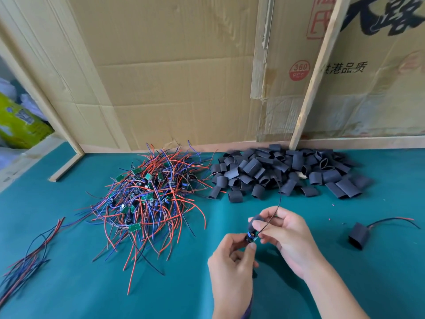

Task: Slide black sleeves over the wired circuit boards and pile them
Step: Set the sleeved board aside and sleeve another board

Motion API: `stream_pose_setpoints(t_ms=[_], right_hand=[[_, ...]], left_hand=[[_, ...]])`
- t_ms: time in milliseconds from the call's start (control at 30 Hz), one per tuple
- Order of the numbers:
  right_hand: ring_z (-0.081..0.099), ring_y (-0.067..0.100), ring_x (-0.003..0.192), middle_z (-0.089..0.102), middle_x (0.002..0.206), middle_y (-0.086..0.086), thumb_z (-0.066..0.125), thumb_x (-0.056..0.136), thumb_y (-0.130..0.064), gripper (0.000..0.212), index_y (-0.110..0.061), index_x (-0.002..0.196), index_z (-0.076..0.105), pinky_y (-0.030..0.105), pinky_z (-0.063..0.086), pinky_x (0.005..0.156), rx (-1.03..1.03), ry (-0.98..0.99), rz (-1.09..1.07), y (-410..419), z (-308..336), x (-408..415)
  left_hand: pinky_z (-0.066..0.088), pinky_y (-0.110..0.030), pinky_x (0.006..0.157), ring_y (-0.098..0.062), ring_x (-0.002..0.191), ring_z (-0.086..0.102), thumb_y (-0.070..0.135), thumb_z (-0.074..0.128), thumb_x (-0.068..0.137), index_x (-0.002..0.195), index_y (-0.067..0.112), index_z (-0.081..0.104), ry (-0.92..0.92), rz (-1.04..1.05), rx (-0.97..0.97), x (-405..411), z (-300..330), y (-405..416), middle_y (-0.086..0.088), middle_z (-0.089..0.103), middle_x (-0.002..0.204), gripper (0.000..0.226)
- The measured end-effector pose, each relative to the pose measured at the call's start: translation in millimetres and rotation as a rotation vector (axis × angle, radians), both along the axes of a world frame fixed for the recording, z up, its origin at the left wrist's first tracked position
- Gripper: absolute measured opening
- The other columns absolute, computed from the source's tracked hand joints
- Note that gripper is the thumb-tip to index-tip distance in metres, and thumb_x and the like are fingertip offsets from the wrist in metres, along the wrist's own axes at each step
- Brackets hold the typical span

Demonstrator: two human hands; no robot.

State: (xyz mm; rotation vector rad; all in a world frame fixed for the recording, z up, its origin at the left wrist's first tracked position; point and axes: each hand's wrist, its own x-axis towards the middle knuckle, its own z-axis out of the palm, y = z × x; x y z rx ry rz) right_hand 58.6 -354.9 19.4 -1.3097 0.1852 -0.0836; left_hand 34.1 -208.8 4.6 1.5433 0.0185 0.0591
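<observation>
While left hand (232,261) pinches circuit board (251,236), right hand (281,229) holds black sleeve (254,221) just above, both grips closed.

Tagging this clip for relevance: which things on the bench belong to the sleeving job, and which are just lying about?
Job:
circuit board pinched by left hand
sleeve held by right hand
heap of wired boards
heap of black sleeves
finished sleeved board

Lying about:
loose wire bundle
cardboard backing
yellow-green package

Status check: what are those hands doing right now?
Left hand pinches circuit board. Right hand holds black sleeve, not yet over it. Nothing blocking.
</observation>
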Motion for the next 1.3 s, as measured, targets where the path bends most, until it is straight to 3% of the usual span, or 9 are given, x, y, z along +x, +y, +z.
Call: stream_pose_setpoints(t_ms=[133,633,800,867,1000,1100,1200,1300], right_hand=[[0.061,0.019,0.061,0.076,0.099,0.026,0.089,0.059,-0.019,0.044,-0.001,0.091,0.065,0.025,0.053,0.056,0.019,-0.015,0.025,-5.7,0.6,-0.9],[0.061,0.020,0.064,0.074,0.109,0.028,0.088,0.067,-0.014,0.043,0.000,0.098,0.062,0.027,0.054,0.060,0.034,-0.016,0.138,-7.6,4.5,-2.9],[0.063,0.021,0.070,0.076,0.108,0.023,0.093,0.069,-0.010,0.027,-0.016,0.086,0.072,0.028,0.055,0.063,-0.042,-0.025,0.213,-5.5,8.8,-6.1],[0.064,0.021,0.070,0.078,0.107,0.020,0.092,0.068,-0.017,0.024,-0.020,0.082,0.073,0.028,0.055,0.063,-0.088,-0.031,0.201,-1.0,10.6,-6.0],[0.072,0.024,0.082,0.079,0.106,0.015,0.088,0.071,-0.019,0.018,-0.020,0.082,0.073,0.029,0.057,0.067,-0.160,-0.055,0.174,-0.6,11.6,-6.1],[0.073,0.023,0.083,0.079,0.105,0.013,0.087,0.072,-0.021,0.018,-0.017,0.083,0.074,0.028,0.057,0.069,-0.191,-0.058,0.155,-0.7,11.3,-5.9],[0.072,0.022,0.081,0.079,0.103,0.016,0.085,0.073,-0.019,0.017,-0.012,0.084,0.074,0.027,0.057,0.068,-0.164,-0.060,0.127,1.7,9.7,-5.0],[0.071,0.023,0.081,0.078,0.101,0.020,0.084,0.074,-0.015,0.013,-0.012,0.082,0.074,0.028,0.057,0.070,-0.122,-0.047,0.129,5.6,7.3,-4.0]], left_hand=[[0.048,-0.019,0.046,-0.015,0.050,0.066,0.001,0.076,0.087,0.086,0.018,0.074,0.011,0.005,-0.008,0.0,-0.3,-1.8,0.000,0.076,0.075,0.018],[0.049,-0.021,0.046,-0.019,0.052,0.069,0.002,0.076,0.087,0.085,0.017,0.073,0.012,0.013,-0.021,1.6,-3.0,0.6,-0.003,0.076,0.075,0.016],[0.050,-0.023,0.048,-0.020,0.049,0.067,0.001,0.078,0.086,0.081,0.018,0.073,0.025,-0.016,-0.025,3.5,-7.2,-0.6,-0.003,0.077,0.072,0.018],[0.050,-0.023,0.047,-0.020,0.049,0.068,0.001,0.078,0.085,0.081,0.020,0.074,0.020,-0.019,-0.040,3.6,-8.0,-0.4,-0.003,0.077,0.072,0.019],[0.056,-0.019,0.061,-0.021,0.067,0.077,-0.012,0.070,0.086,0.104,0.017,0.068,0.032,-0.023,-0.095,6.4,-10.7,0.1,-0.001,0.079,0.081,0.034],[0.056,-0.024,0.061,-0.025,0.076,0.079,-0.017,0.060,0.088,0.105,0.013,0.058,0.032,-0.035,-0.114,9.2,-14.9,1.5,-0.004,0.079,0.089,0.034],[0.051,-0.024,0.053,-0.027,0.068,0.076,-0.011,0.061,0.094,0.097,0.008,0.052,-0.002,-0.056,-0.149,7.9,-14.9,2.4,-0.009,0.078,0.087,0.021],[0.050,-0.024,0.051,-0.021,0.053,0.066,-0.007,0.069,0.091,0.092,0.010,0.061,-0.043,-0.043,-0.110,8.7,-15.5,2.5,-0.003,0.075,0.078,0.019]])
